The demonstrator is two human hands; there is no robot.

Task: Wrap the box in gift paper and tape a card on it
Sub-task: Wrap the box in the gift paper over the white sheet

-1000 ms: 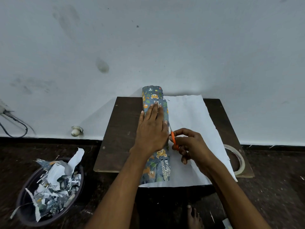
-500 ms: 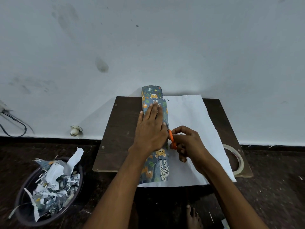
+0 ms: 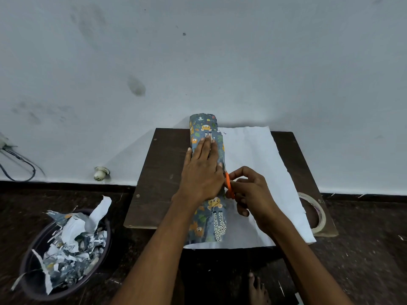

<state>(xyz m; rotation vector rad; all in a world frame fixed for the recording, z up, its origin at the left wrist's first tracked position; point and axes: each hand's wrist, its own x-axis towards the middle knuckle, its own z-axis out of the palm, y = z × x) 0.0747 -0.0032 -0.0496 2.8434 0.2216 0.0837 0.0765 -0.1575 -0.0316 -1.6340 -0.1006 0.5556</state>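
Gift paper with a blue animal print [image 3: 208, 219] is folded over a long box on the small dark table [image 3: 158, 179]; the box itself is hidden under it. The paper's white underside [image 3: 253, 155] spreads to the right. My left hand [image 3: 202, 172] lies flat on the wrapped part, fingers straight, pressing it down. My right hand [image 3: 248, 190] grips orange-handled scissors [image 3: 228, 183] at the right edge of the fold, beside my left hand. The blades are mostly hidden against the paper.
A roll of clear tape [image 3: 313, 212] lies on the table's right front corner. A dark bin [image 3: 63, 252] full of paper scraps stands on the floor at left. The white wall is right behind the table. A bare foot [image 3: 257, 289] shows below.
My right hand and the scissors have crept a little farther along the fold, away from me. My left hand stays pressed on the paper.
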